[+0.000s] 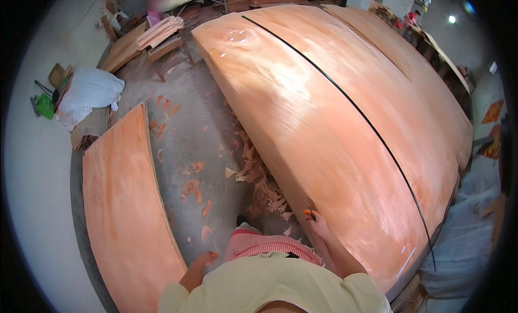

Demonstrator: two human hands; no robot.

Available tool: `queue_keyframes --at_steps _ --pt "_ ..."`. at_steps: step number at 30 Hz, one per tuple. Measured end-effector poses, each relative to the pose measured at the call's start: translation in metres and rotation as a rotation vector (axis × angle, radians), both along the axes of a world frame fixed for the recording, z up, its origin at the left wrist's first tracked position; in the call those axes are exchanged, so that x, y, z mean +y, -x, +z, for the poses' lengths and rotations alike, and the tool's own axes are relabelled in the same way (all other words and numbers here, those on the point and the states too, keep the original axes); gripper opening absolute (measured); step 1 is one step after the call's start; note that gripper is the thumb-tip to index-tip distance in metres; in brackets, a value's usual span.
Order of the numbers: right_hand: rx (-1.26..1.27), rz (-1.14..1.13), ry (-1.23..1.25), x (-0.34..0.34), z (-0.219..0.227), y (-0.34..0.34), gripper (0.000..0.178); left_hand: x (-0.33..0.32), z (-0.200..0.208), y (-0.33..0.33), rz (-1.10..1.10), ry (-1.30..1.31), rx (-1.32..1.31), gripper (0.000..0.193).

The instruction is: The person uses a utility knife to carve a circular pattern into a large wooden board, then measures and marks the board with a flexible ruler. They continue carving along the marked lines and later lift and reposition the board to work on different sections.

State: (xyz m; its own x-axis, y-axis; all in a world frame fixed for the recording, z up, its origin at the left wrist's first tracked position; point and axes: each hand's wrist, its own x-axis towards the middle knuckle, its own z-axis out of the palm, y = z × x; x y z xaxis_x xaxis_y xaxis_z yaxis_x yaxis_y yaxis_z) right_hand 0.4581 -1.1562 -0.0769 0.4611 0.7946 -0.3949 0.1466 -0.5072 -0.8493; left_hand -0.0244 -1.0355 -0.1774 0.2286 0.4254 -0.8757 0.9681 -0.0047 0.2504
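A broad stack of pinkish-tan wood veneer sheets (334, 135) fills the middle and right. Across its top runs a long, thin black strip (353, 100), its near end hanging past the edge. At the stack's near left edge, my right hand (319, 225) is closed around a small orange-and-black tool (309, 212); its exact kind is too small to make out. My left hand (202, 260) hangs low beside my striped apron, apart from both stacks. Orange shows at its fingertips, and whether it holds anything is unclear.
A lower stack of veneer (127, 205) stands at left by the wall. Torn veneer scraps (264, 191) litter the grey floor (186, 129) between the stacks. A white cloth bundle (91, 89) lies far left, near a wooden bench (164, 47). Plastic sheeting (458, 243) covers something at right.
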Motion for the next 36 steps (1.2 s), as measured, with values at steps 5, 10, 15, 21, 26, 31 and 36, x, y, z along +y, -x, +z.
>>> queue_keyframes --at_steps 5,10,15,21,26,31,36 --pt "-0.287 0.164 0.118 0.053 -0.047 -0.02 0.026 0.137 0.0 -0.005 -0.094 -0.257 -0.148 0.038" --pt "-0.22 0.118 0.064 0.178 0.001 -0.005 0.023 0.273 0.016 -0.02 -0.066 -0.324 -0.264 0.039" --pt "-0.003 0.194 0.19 0.318 0.028 0.003 0.025 0.381 0.042 -0.062 -0.003 -0.353 -0.317 0.041" --pt "-0.095 0.386 0.44 0.516 0.026 0.011 0.028 0.497 0.026 -0.048 0.127 -0.407 -0.366 0.04" --pt "-0.379 0.657 0.25 0.692 0.002 -0.021 0.032 0.594 0.051 0.0 0.232 -0.259 0.021 0.038" --pt "-0.048 0.323 -0.267 0.826 0.045 -0.086 0.029 0.675 -0.006 0.049 0.571 -0.296 -0.106 0.039" --pt "-0.237 -0.736 -0.915 0.811 0.182 -0.236 0.037 0.781 -0.029 0.025 0.246 -0.061 -0.261 0.044"
